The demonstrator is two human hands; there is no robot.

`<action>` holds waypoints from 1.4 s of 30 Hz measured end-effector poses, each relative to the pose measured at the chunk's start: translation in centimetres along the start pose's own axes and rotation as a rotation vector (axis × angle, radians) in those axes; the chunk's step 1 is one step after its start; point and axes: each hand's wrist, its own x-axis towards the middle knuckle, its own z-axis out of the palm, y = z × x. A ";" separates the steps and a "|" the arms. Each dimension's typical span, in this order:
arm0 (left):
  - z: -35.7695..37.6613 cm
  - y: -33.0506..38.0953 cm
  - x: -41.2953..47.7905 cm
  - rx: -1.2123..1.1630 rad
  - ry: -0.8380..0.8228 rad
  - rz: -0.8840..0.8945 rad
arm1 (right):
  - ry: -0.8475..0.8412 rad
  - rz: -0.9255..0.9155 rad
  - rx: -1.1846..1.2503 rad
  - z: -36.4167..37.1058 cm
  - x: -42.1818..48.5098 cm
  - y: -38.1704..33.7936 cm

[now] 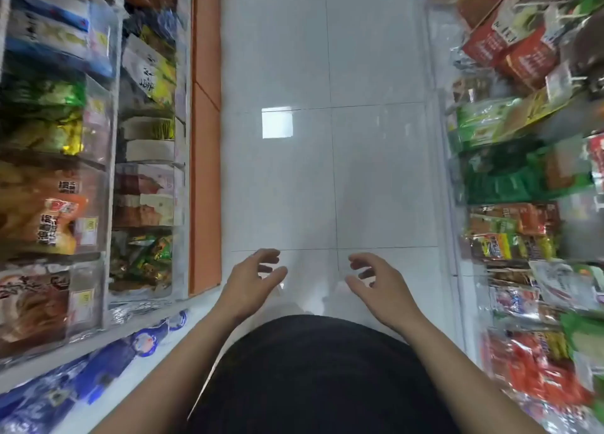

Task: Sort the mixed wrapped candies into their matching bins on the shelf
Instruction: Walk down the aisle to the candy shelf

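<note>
At the frame's right edge the wrapped packets [510, 185] are blurred and cut off. Price labels [87, 227] on the bins [98, 178] at left are unreadable. The left forearm [157, 368] and right forearm [457, 368] are cut off by the bottom edge.

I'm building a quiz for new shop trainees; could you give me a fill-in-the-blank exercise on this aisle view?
1. The left hand and the right hand, fingers loosely curled, each hold ____.
2. Below both hands lies the white tiled ____.
3. The orange panel runs along the person's ____ side.

Missing words: nothing; floor; left.
</note>
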 end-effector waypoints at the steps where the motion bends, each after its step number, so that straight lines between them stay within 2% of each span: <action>1: 0.0 0.6 0.6 0.006 0.013 -0.003 | 0.004 0.000 -0.003 -0.8 0.7 0.0; 5: -1.6 2.0 2.0 -0.010 0.069 -0.081 | -0.040 0.017 -0.033 -3.2 4.4 -1.5; 10: -6.1 2.4 5.1 0.003 0.140 -0.131 | -0.089 -0.009 -0.044 -4.3 12.0 -7.8; 17: -15.3 5.1 17.7 -0.038 0.103 -0.122 | -0.090 -0.019 -0.120 -4.6 24.5 -18.3; 23: -23.4 13.9 29.6 -0.036 -0.004 -0.013 | -0.039 0.091 -0.099 -8.7 30.3 -24.8; 30: -27.0 26.0 43.6 0.008 -0.063 0.070 | 0.068 0.150 -0.024 -16.8 41.4 -28.8; 35: -30.4 32.4 50.9 -0.002 0.019 -0.006 | 0.001 0.089 -0.050 -22.9 51.3 -34.3; 42: -37.7 37.8 58.2 -0.035 0.101 -0.081 | -0.040 -0.035 -0.105 -29.2 66.0 -46.4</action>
